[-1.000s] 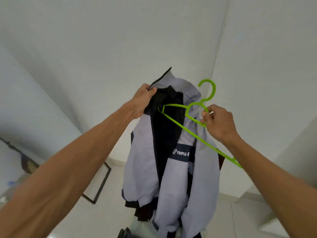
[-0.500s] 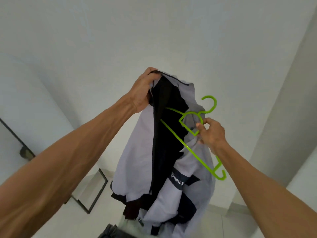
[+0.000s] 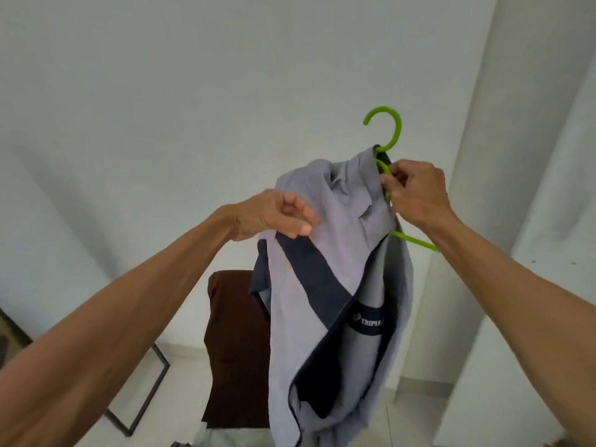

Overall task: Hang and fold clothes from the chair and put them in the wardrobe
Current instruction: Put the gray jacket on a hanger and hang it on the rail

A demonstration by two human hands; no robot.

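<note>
Overhead: lime-green plastic hanger (image 3: 392,130) held high, hook up. Right hand (image 3: 416,195) pinches hanger neck just below hook, fingers curled round stem. Grey jacket with navy panels (image 3: 338,221) draped over hanger, collar bunched at neck; one hanger arm juts bare below that hand. Left hand (image 3: 271,216) beside hanger, fingers curled at jacket shoulder edge; whether cloth is pinched, cannot tell. Brown garment (image 3: 235,333) hangs below hanger, apparently on chair. Step in hand, as judged: seating shoulders. To do well: keep hanger level, draw shoulder seam over bare arm end, centre collar on neck, let fabric fall straight.

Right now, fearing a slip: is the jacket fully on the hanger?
Partly: jacket covers one side of the hanger; its other arm is bare.
</note>
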